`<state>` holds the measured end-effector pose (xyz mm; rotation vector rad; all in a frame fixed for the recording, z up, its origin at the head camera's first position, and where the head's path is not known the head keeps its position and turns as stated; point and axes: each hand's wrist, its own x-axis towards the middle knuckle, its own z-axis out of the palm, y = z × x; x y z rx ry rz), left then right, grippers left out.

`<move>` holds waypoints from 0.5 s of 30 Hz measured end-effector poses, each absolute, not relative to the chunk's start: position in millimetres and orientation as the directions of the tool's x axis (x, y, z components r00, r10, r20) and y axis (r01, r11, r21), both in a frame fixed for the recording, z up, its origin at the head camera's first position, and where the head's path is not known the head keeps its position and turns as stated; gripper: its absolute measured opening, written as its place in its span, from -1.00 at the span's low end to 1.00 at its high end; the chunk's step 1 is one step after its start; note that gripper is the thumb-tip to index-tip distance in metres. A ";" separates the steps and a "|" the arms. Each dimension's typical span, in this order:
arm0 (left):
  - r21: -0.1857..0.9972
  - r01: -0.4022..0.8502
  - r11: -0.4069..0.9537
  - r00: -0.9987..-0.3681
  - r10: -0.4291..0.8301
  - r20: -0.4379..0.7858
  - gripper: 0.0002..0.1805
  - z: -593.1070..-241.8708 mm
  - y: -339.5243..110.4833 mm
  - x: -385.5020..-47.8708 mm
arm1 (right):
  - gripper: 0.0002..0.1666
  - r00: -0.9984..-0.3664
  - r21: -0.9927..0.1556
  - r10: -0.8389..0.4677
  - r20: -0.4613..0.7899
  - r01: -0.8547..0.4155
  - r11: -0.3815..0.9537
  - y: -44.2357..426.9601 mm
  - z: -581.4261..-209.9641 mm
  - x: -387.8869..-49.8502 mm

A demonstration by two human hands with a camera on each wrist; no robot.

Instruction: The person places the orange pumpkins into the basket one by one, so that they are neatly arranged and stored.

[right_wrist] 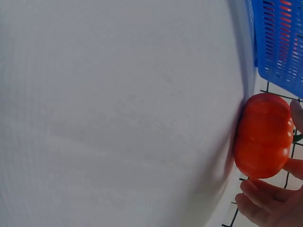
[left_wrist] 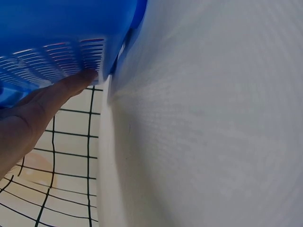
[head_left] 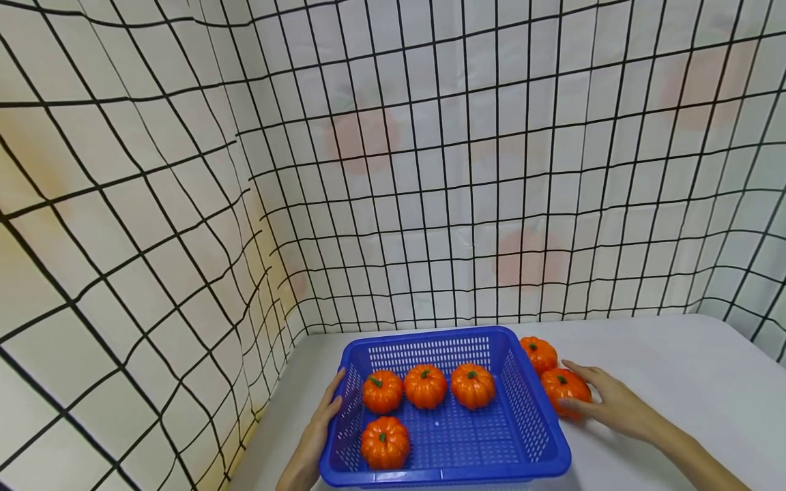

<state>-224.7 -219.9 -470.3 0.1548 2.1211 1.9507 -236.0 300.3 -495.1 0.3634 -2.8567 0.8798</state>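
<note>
A blue plastic basket (head_left: 454, 473) with slotted walls stands on the white table, with several small orange pumpkins (head_left: 426, 387) inside, three along the back and one at front left. My left hand (head_left: 313, 436) rests against the basket's left outer wall, fingers extended; the left wrist view shows a fingertip (left_wrist: 87, 75) on the slotted side. Right of the basket, my right hand (head_left: 617, 402) holds a ribbed orange pumpkin (head_left: 563, 389) between thumb and fingers. In the right wrist view that pumpkin (right_wrist: 262, 137) sits low by the table surface, its stem partly hidden by the hand.
Another orange pumpkin (head_left: 539, 354) lies just behind the held one, close to the basket's right wall. A black grid mesh (head_left: 454, 204) over pale sheeting rises behind the table and along its left and right sides. White tabletop (head_left: 663, 354) extends to the right.
</note>
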 end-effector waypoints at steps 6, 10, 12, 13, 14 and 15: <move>0.992 -0.087 0.094 -0.962 0.252 -0.108 -0.30 -470.2 -219.8 -224.5 | -0.12 -0.958 -0.542 -0.166 0.235 -0.271 0.796 296.1 -500.5 -236.3; 0.994 -0.077 0.079 -0.958 0.270 -0.095 -0.31 -470.6 -221.0 -224.0 | -0.15 -0.961 -0.563 -0.143 0.237 -0.256 0.785 292.1 -500.3 -235.5; 0.995 -0.073 0.072 -0.957 0.277 -0.090 -0.31 -470.8 -221.6 -223.7 | -0.16 -0.963 -0.571 -0.136 0.233 -0.248 0.782 290.6 -499.8 -234.9; 0.995 -0.073 0.072 -0.956 0.279 -0.090 -0.31 -470.8 -221.8 -223.6 | -0.15 -0.963 -0.572 -0.135 0.231 -0.247 0.782 290.3 -499.6 -234.8; 0.995 -0.073 0.074 -0.956 0.280 -0.091 -0.31 -470.8 -222.0 -223.5 | -0.16 -0.964 -0.576 -0.131 0.231 -0.244 0.780 289.8 -499.4 -234.3; 0.995 -0.073 0.073 -0.955 0.282 -0.091 -0.31 -470.8 -222.1 -223.5 | -0.16 -0.964 -0.576 -0.132 0.232 -0.245 0.780 289.6 -499.3 -233.9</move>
